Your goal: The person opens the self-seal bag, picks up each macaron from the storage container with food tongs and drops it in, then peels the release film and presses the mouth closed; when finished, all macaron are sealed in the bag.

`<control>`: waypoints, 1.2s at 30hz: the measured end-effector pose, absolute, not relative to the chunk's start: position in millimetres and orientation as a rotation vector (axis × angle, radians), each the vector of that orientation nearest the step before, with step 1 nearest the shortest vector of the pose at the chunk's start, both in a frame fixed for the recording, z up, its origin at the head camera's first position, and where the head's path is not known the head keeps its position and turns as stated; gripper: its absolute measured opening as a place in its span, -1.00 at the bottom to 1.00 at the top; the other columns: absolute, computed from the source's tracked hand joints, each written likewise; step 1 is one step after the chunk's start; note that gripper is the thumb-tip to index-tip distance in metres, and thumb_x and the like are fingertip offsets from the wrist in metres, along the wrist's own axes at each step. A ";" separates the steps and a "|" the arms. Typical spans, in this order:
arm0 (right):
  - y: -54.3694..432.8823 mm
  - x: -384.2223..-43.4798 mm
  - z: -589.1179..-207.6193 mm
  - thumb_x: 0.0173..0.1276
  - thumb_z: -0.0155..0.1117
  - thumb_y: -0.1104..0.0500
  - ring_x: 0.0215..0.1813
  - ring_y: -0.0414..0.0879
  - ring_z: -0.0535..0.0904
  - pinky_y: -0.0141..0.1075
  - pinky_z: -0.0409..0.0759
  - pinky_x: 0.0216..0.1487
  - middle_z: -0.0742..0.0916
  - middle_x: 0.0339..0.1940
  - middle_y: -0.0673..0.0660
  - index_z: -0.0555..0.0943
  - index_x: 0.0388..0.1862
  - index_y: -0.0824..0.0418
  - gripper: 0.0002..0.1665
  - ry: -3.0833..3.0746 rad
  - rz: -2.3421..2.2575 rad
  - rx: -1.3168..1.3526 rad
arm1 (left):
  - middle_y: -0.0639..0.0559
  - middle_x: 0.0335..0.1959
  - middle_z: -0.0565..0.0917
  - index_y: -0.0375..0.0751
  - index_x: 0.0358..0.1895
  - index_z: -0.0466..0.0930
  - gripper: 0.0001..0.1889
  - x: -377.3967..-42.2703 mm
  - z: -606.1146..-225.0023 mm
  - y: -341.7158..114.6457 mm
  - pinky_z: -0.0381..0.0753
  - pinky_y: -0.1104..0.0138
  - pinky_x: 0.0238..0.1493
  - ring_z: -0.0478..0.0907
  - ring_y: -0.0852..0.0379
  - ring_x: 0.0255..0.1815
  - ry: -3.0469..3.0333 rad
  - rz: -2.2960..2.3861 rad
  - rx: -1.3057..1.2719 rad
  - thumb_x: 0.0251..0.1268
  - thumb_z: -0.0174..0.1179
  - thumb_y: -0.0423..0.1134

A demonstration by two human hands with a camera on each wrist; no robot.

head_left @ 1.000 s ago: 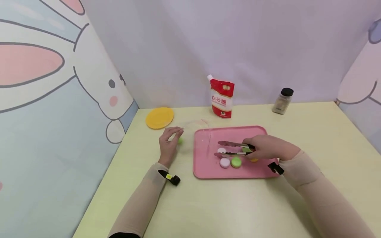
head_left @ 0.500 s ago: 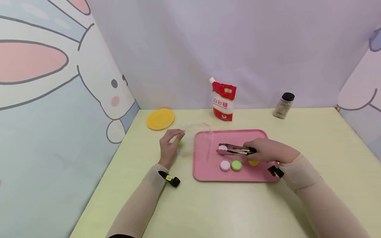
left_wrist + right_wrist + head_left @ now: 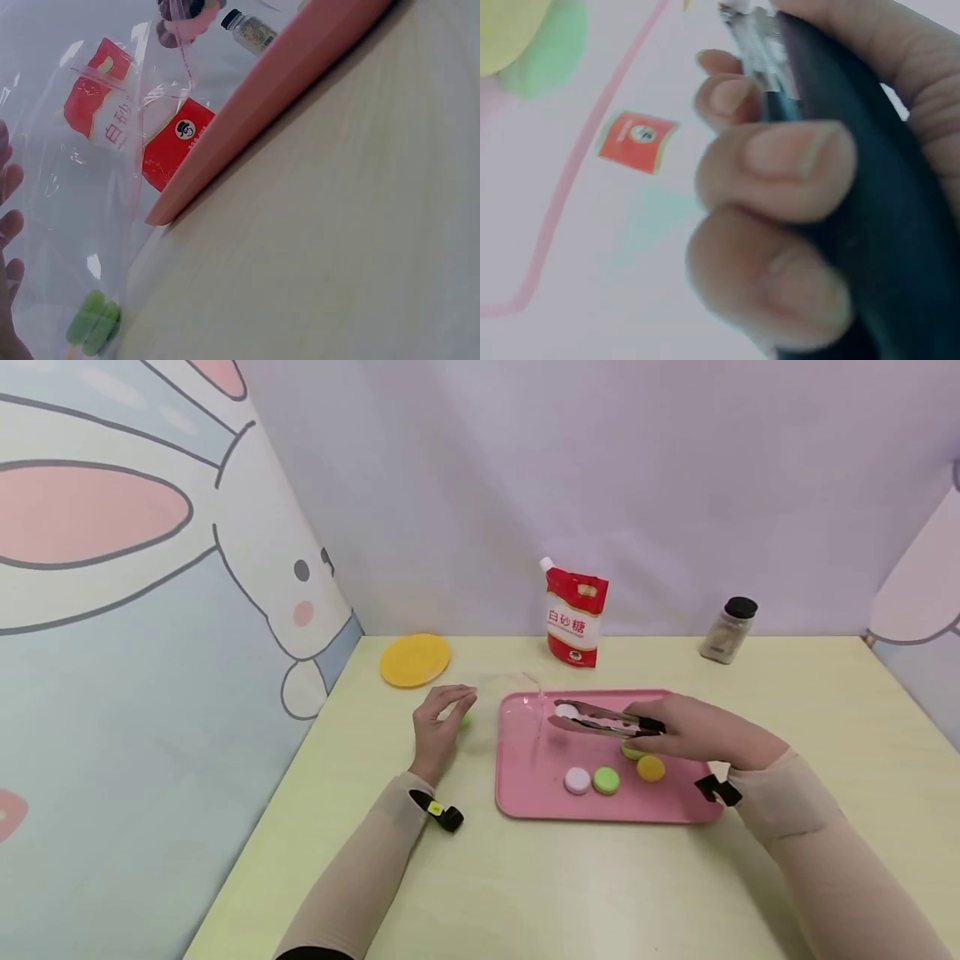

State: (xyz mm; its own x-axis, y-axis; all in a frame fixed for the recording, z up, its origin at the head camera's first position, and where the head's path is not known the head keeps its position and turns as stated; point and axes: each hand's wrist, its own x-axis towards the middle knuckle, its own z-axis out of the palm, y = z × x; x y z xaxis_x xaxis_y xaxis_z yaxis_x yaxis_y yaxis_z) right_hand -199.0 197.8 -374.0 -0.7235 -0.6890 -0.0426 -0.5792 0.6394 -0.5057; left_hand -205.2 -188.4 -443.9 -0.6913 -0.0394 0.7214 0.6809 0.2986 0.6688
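Note:
My left hand (image 3: 438, 727) pinches the edge of a clear plastic bag (image 3: 75, 180) left of the pink tray (image 3: 525, 797). Low in the bag sits a green macaron (image 3: 94, 324). My right hand (image 3: 693, 731) grips metal tongs (image 3: 603, 727) by their black handles (image 3: 870, 165). Between the tong tips is a pale macaron (image 3: 567, 712), over the back left of the tray near the bag's mouth. On the tray lie a lilac macaron (image 3: 577, 780), a green macaron (image 3: 606, 780), a yellow macaron (image 3: 651, 768) and another green one (image 3: 633, 751) partly under my right hand.
A yellow plate (image 3: 415, 660) lies at the table's back left. Behind the tray stands a red and white sugar pouch (image 3: 575, 617). Further right is a small jar (image 3: 727, 631) with a black lid. Walls with rabbit drawings (image 3: 277, 543) border the table.
The tongs, spread around the pale macaron at first, have closed on it and carried it toward the back of the tray. My left hand keeps hold of the bag. The head view has shifted slightly.

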 end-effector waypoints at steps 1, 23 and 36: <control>194.3 -200.4 -372.1 0.38 0.40 -0.08 -0.40 -0.25 0.51 -0.33 0.49 -0.33 0.61 -0.45 -0.19 0.64 -0.07 -0.06 -0.76 2.621 -0.701 -1.063 | -0.13 -0.14 0.76 -0.35 -0.14 0.77 -0.86 -205.3 -444.2 -188.7 0.61 0.26 0.10 0.64 -0.01 -0.03 -1.935 -1.443 -0.570 0.26 0.36 -0.45; 56.4 -263.5 -375.9 0.39 0.38 -0.01 -0.35 -0.21 0.53 -0.28 0.58 -0.23 0.64 -0.36 -0.15 0.63 0.15 0.17 -0.56 2.514 -0.331 -1.457 | -0.24 -0.14 0.74 -0.47 -0.19 0.75 -0.89 -206.5 -450.9 -183.4 0.61 0.20 0.12 0.66 -0.08 -0.04 -1.849 -1.463 -0.619 0.23 0.33 -0.54; 85.8 -250.9 -372.3 0.27 0.43 -0.20 -0.34 -0.20 0.52 -0.21 0.54 -0.28 0.60 -0.39 -0.15 0.56 0.17 0.09 -0.39 2.654 -0.310 -1.332 | -0.24 -0.14 0.74 -0.40 -0.18 0.77 -0.84 -224.9 -468.8 -194.3 0.62 0.22 0.09 0.65 -0.10 -0.04 -1.839 -1.386 -0.658 0.18 0.35 -0.60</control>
